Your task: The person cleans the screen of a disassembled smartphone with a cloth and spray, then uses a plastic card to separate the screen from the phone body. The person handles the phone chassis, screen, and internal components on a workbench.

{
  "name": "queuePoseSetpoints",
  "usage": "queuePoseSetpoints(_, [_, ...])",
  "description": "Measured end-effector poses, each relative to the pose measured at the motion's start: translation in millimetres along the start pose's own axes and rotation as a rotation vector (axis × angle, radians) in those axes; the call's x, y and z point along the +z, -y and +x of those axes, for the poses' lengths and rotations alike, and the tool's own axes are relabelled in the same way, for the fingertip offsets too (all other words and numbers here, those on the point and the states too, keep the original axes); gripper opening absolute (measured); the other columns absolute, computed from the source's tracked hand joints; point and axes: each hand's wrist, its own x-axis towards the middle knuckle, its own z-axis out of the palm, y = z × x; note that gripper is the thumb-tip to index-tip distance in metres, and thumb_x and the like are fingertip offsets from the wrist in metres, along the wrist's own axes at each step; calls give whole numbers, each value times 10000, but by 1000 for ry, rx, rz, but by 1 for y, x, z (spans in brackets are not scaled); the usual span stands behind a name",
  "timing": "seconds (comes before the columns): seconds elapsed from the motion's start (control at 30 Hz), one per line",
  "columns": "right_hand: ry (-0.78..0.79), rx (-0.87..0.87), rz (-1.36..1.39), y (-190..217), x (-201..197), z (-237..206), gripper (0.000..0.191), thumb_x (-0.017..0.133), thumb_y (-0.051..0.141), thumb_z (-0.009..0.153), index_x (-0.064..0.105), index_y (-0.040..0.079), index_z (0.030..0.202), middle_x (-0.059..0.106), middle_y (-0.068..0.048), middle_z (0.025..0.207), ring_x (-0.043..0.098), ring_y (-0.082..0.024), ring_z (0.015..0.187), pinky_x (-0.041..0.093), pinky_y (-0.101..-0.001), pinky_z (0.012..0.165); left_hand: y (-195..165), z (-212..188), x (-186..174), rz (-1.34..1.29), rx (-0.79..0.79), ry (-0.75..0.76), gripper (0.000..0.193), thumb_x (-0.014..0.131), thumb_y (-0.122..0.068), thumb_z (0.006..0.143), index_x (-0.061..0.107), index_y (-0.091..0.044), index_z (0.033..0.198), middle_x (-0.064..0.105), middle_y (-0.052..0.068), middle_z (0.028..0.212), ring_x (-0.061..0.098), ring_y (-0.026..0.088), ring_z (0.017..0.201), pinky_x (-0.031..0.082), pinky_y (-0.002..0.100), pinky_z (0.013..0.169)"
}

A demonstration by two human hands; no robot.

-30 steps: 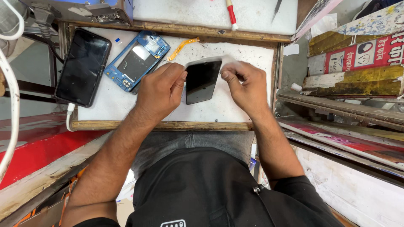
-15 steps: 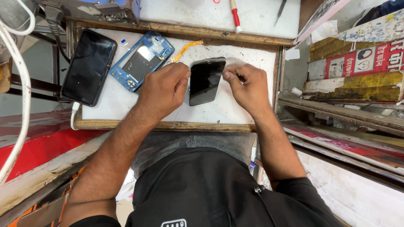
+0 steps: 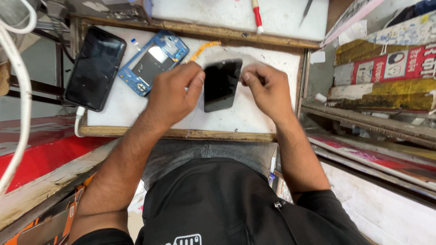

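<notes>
A black phone screen panel (image 3: 221, 85) lies on the white work board (image 3: 254, 115), with a thin clear film (image 3: 227, 58) lifted over its far end. My left hand (image 3: 175, 93) steadies the panel's left edge with thumb and fingers. My right hand (image 3: 268, 88) pinches the film at the panel's upper right corner. A blue phone frame (image 3: 152, 61) with an orange flex cable (image 3: 204, 49) lies just left of my left hand.
A black phone (image 3: 95, 68) rests at the board's left end, a white cable (image 3: 18, 113) beside it. A red-handled tool (image 3: 257, 16) and a metal blade (image 3: 306, 11) lie on the far white board. Stacked printed boxes (image 3: 386, 72) fill the right shelf.
The clear film has been peeled further over the panel's far end. My right hand's fingers have closed into a pinch on it; my left hand stays at the panel's left edge.
</notes>
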Motion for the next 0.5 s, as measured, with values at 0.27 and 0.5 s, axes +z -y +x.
queuePoseSetpoints(0.27, [70, 96, 457, -10, 4, 28, 163, 536, 192, 1129, 591, 38, 1136, 697, -50, 916, 679, -109, 813, 582, -235, 722, 21, 24, 9, -382, -223, 3, 216, 530, -142, 1117, 619, -7, 974, 714, 56, 819, 725, 105, 743, 620, 264, 641])
queuePoseSetpoints(0.5, [110, 121, 479, -18, 17, 35, 263, 596, 193, 1087, 613, 22, 1286, 715, -58, 991, 682, -106, 877, 580, -248, 768, 35, 32, 20, -505, -368, -16, 225, 528, -162, 1099, 618, -16, 954, 688, 37, 794, 687, 85, 705, 607, 247, 603])
